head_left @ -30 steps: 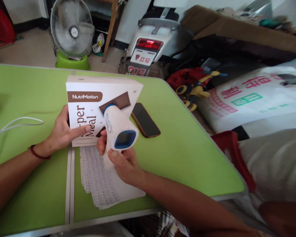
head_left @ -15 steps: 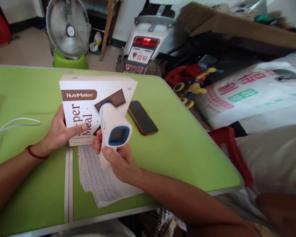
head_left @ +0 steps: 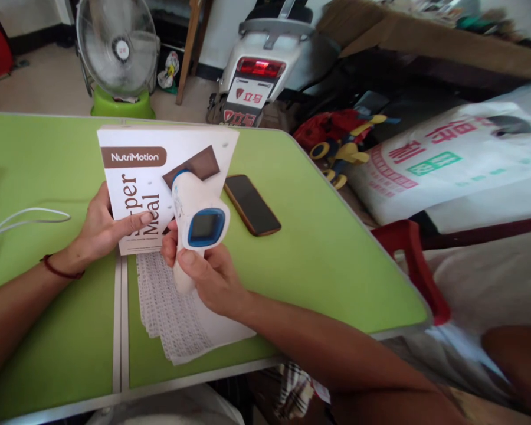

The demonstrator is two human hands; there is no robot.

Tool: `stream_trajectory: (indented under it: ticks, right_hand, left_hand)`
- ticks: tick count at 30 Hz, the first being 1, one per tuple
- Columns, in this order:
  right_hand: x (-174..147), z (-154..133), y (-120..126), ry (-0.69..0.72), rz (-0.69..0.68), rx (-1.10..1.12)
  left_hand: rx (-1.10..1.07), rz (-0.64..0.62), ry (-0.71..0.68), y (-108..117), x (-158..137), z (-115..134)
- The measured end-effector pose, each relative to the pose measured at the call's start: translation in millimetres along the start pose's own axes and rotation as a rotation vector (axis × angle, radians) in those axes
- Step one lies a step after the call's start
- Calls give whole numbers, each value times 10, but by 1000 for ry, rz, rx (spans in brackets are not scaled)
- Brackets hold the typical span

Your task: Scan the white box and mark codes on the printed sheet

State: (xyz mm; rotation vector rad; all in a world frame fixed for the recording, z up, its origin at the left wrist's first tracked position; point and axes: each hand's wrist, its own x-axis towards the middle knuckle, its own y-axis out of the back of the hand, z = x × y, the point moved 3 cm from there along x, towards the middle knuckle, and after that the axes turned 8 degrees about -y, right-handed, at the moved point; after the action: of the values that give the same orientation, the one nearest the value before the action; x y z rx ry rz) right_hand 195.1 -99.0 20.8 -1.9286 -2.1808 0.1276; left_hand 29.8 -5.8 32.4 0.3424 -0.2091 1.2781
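Note:
My left hand (head_left: 110, 227) grips the lower left edge of a white NutriMotion box (head_left: 128, 139), thumb across its printed front. My right hand (head_left: 206, 271) is wrapped round the handle of a white and blue infrared thermometer (head_left: 181, 206). The thermometer's front end points at the box, in front of its brown rectangle; whether they touch I cannot tell. Its small screen (head_left: 206, 228) faces me and looks dark. Under both lie printed paper sheets (head_left: 177, 319), partly hidden by my right hand. A phone (head_left: 253, 203) in a brown-edged case lies to the right of the box.
A white cable (head_left: 30, 221) lies on the left of the green folding table (head_left: 318, 283). Beyond the table are a fan (head_left: 119, 50) on a green stool and a white scooter (head_left: 256, 65). A red chair (head_left: 418, 265) and a large printed sack (head_left: 451, 159) are at the right.
The box tilts so its front faces me more squarely and its top side shows less. The thermometer moves with it, still in my right hand. The whole view shifts slightly.

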Motion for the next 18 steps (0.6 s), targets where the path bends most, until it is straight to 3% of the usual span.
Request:
stream_trajectory:
  ticks: [5,13,18]
  right_hand:
    - [75,-34,-8,-5,-16,-9]
    - [206,-136,-109,-28,-10,-114]
    - [269,-59,-187,-37,0,-53]
  left_hand:
    - [-87,27,50,-8,-5,-29]
    - [-246,47,35,16,61,-139]
    - [-272,36,9,86,81,-210]
